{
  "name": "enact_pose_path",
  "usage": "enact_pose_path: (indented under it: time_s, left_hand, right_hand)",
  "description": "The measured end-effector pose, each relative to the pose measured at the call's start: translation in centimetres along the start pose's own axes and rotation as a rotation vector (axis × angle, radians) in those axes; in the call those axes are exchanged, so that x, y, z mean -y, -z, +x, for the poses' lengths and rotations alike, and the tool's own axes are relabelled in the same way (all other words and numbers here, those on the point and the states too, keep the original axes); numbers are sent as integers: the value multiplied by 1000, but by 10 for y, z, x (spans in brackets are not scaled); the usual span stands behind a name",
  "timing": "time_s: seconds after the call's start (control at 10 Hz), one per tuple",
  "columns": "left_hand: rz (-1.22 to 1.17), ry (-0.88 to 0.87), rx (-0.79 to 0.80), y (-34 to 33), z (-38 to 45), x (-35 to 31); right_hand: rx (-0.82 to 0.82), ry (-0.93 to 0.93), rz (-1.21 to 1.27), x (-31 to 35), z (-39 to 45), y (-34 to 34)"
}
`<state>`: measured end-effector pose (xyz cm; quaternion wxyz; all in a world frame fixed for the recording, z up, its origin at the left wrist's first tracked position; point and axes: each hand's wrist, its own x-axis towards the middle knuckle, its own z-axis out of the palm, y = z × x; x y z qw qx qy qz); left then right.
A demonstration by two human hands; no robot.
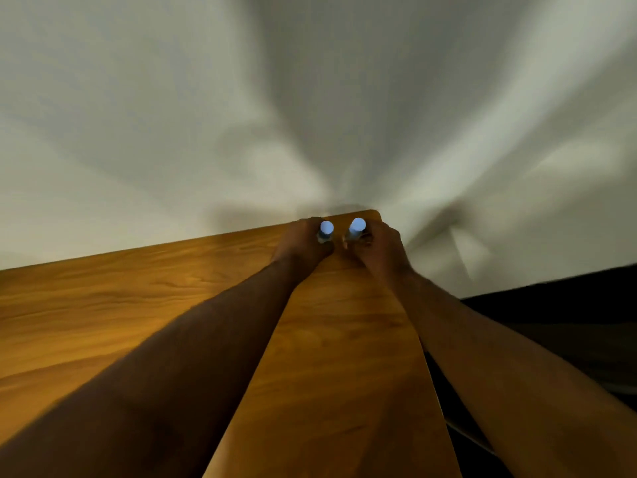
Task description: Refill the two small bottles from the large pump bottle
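Far out at the end of both outstretched arms, each hand grips one small bottle near the far corner of the wooden table (144, 305). The left hand (301, 244) has its fingers curled round the left small bottle (325, 231), whose pale blue cap stands clear above the knuckles while its body is mostly hidden inside the grasp. The right hand (379, 248) wraps its fingers round the right small bottle (355, 228) in the same way, the blue cap rising just above the thumb and forefinger, the lower part hidden behind them. Both bottles stand roughly upright, side by side, with a narrow gap between them; the two hands sit close together, thumbs toward each other, knuckles nearly meeting below the caps. Whether the bottle bases touch the tabletop cannot be told, since the fingers cover them. Everything is blurred, so finer details of the grips are not legible. Beyond the fingertips the table corner ends against a pale wall (310, 98) crossed by soft shadows. To the right of the right forearm lies a dark area beside the table edge.
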<state>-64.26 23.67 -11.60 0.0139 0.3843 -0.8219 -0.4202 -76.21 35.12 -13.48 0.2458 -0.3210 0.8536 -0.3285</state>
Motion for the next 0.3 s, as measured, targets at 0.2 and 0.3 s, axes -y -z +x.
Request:
enact_pose_path:
  time_s: [0.2, 0.3]
  left_hand:
    - [-44, -18, -27, -13, 20, 2]
    - [-76, 80, -60, -19, 20, 16]
  right_hand:
    - [53, -17, 25, -4, 23, -7]
    - [-5, -74, 65, -11, 21, -16]
